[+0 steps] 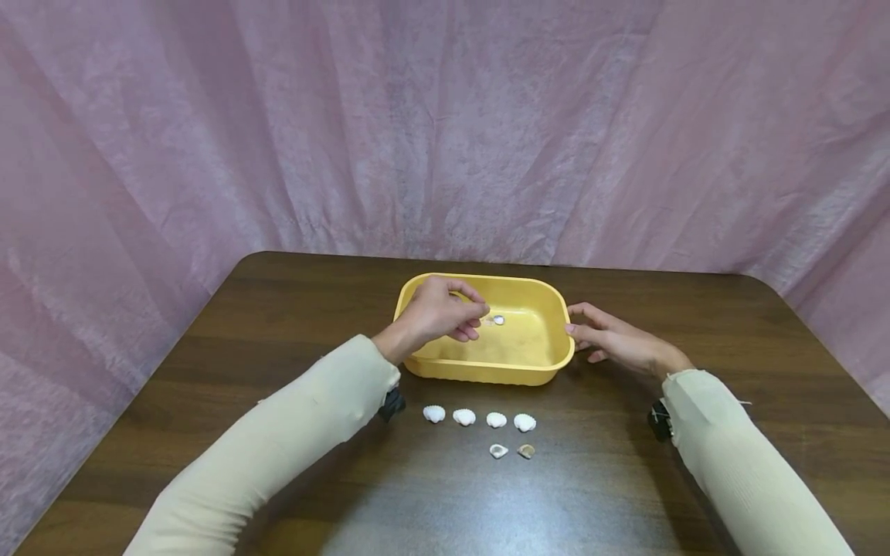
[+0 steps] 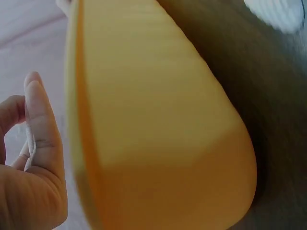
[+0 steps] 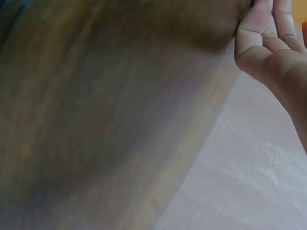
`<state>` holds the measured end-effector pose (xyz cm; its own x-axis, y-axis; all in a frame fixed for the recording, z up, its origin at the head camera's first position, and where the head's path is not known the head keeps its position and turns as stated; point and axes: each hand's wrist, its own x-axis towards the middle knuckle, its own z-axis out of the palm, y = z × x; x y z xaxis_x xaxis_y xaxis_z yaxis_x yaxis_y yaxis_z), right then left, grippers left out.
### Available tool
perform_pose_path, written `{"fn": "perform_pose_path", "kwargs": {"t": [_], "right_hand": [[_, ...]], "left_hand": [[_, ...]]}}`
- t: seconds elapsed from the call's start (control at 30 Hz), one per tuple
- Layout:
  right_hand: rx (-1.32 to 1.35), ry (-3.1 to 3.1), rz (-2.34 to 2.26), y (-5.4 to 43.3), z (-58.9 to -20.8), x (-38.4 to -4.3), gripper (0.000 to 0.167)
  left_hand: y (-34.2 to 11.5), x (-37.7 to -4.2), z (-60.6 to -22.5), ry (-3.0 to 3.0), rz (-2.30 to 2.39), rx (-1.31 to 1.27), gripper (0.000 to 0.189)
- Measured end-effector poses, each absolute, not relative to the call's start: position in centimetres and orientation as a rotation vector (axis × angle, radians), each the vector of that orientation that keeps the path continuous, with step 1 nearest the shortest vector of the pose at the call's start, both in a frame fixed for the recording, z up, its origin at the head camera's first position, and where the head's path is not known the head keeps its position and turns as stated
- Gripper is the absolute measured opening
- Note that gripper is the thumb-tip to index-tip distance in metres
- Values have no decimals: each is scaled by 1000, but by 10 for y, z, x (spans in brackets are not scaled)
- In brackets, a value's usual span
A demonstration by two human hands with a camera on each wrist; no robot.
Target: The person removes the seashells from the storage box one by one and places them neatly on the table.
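A yellow plastic basin [image 1: 528, 374] stands on the table, with a small white seashell [image 1: 498, 320] showing inside. Reaching over the basin's left part, my left hand [image 1: 445, 313] brings thumb and index fingertips together right beside that shell. In the left wrist view the same hand [image 2: 36, 158] shows above the rim of the basin [image 2: 168, 96]; I cannot tell whether a shell is between its fingertips. My right hand [image 1: 619, 340] holds the basin's right rim between thumb and fingers. The right wrist view catches that hand [image 3: 273, 48] at its upper right corner.
Several white ribbed seashells [image 1: 464, 417] lie in a row in front of the basin. Nearer to me lie a whitish shell [image 1: 498, 451] and a tan one [image 1: 526, 451]. The dark wooden table [image 1: 313, 309] ends at a pink curtain [image 1: 445, 131] behind.
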<state>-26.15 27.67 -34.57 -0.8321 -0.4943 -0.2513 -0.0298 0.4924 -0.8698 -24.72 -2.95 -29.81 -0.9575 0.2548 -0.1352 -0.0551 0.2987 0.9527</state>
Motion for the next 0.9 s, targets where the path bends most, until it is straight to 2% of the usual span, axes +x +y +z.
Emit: {"fn": "perform_pose_path", "kwargs": {"t": [0.2, 0.47, 0.9], "right_hand": [[-418, 2264, -1310, 276, -346, -260, 55], [-413, 2261, -1312, 277, -347, -261, 55], [-426, 2263, -1302, 276, -345, -261, 56]], "left_hand": [[-30, -258, -303, 2354, 1659, 206, 11], [-31, -271, -313, 2374, 1517, 309, 22], [-28, -289, -331, 2444, 1403, 364, 23]]}}
